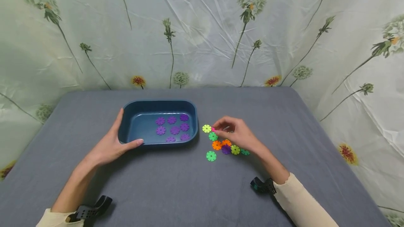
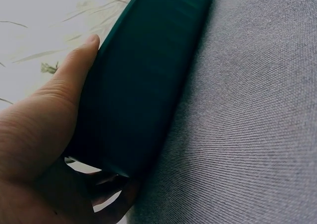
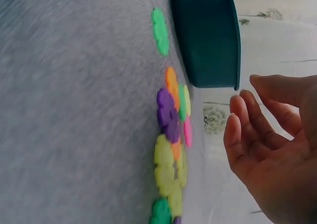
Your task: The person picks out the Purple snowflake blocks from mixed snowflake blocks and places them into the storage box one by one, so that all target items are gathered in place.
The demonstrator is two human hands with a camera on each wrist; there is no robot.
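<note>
A dark blue rectangular basin point(image 1: 159, 144) stands on the cloth with several purple flower-shaped discs point(image 1: 175, 130) inside on its floor. My left hand point(image 1: 110, 139) grips its left end, thumb over the front rim; the left wrist view shows the hand point(image 2: 44, 130) against the basin's outer wall point(image 2: 143, 80). Right of the basin lies a loose group of discs: green point(image 1: 211, 156), orange point(image 1: 216, 145), purple point(image 1: 226, 149) and yellow point(image 1: 206, 128). Just above them hovers my right hand point(image 1: 236, 132), near a pink disc point(image 3: 187, 131). Nothing shows between its thumb and fingertips in the right wrist view.
A grey cloth point(image 1: 189, 192) covers the table. Behind it hangs a pale curtain point(image 1: 202, 45) printed with dandelions. A dark wrist mount point(image 1: 91, 210) is on the left forearm, another mount point(image 1: 263, 185) on the right.
</note>
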